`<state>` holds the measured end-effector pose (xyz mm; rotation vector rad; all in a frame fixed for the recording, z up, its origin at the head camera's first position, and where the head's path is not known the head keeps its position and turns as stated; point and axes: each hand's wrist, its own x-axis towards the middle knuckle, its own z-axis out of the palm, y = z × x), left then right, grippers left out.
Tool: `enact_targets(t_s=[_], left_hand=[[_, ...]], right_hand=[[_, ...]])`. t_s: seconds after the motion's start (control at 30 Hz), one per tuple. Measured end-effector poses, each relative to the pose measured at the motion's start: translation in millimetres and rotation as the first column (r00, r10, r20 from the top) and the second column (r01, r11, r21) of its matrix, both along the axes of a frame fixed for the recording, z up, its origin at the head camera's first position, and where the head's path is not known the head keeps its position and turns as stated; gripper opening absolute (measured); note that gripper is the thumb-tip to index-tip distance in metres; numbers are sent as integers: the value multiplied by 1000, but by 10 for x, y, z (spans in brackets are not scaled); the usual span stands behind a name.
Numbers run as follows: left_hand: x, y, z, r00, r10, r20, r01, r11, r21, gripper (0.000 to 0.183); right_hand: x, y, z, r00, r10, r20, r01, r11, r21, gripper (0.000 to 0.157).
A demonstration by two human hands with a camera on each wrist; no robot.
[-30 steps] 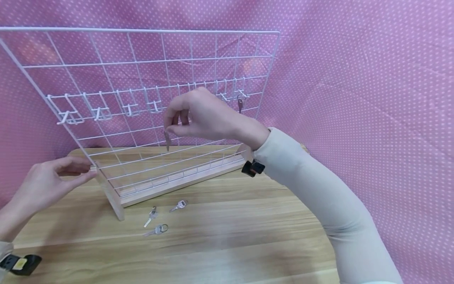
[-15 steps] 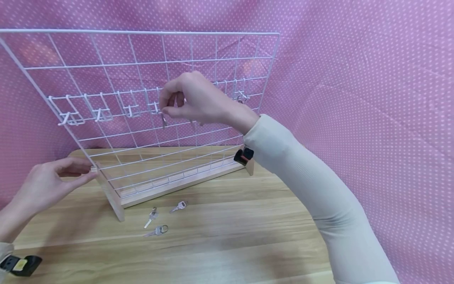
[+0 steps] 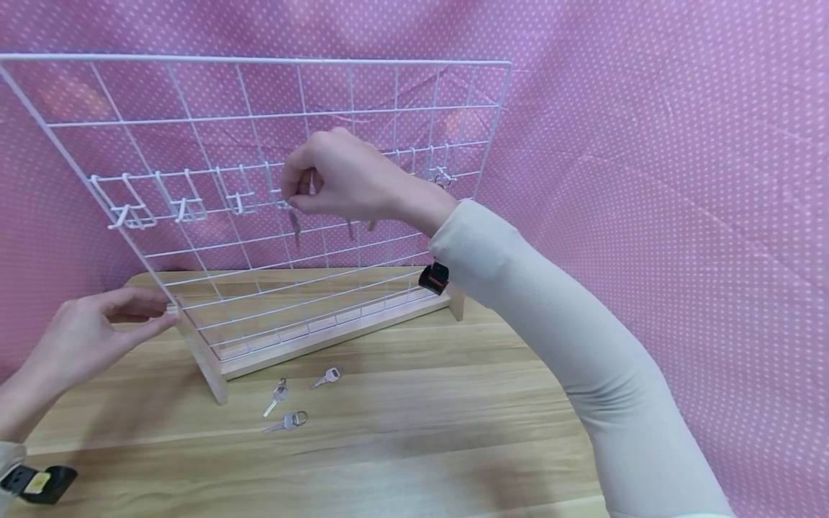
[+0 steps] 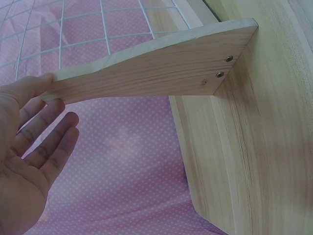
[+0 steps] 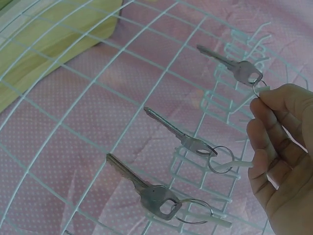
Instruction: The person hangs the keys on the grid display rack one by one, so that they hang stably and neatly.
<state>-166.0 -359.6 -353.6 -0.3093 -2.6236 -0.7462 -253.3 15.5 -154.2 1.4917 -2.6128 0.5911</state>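
My right hand [image 3: 346,176] pinches the split ring of a key [image 5: 246,72] between thumb and index finger. The key hangs below the fingertips, and its ring is right at the tip of a white hook [image 5: 220,105] on the wire grid. Beside this hand, two other keys, a near one [image 5: 156,199] and a middle one [image 5: 193,144], hang by their rings from hooks. At the left end my left hand [image 3: 84,331] pinches the tip of the stand's wooden side panel [image 4: 146,68] between thumb and index finger; its other fingers are loosely bent.
Three loose keys, one upper [image 3: 327,376], one left [image 3: 278,396] and one lower [image 3: 288,421], lie on the wooden table [image 3: 414,432] before the stand. White hooks [image 3: 188,208] line the grid's left half. Pink dotted cloth [image 3: 648,180] surrounds everything.
My right hand has risen and moved left with the key, from below the hook row up to a hook. My left hand has stayed on the side panel.
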Motion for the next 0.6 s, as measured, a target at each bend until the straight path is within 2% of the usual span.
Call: enact_targets(t_s=[0.4, 0.6], left_hand=[[39, 17, 20, 1000, -4, 23, 4, 1000, -6, 29], [45, 24, 30, 1000, -8, 8, 8, 1000, -5, 29]], right_hand=[[22, 57, 16, 1000, -14, -23, 15, 998, 57, 12], [139, 240, 42, 998, 29, -50, -30, 999, -22, 13]])
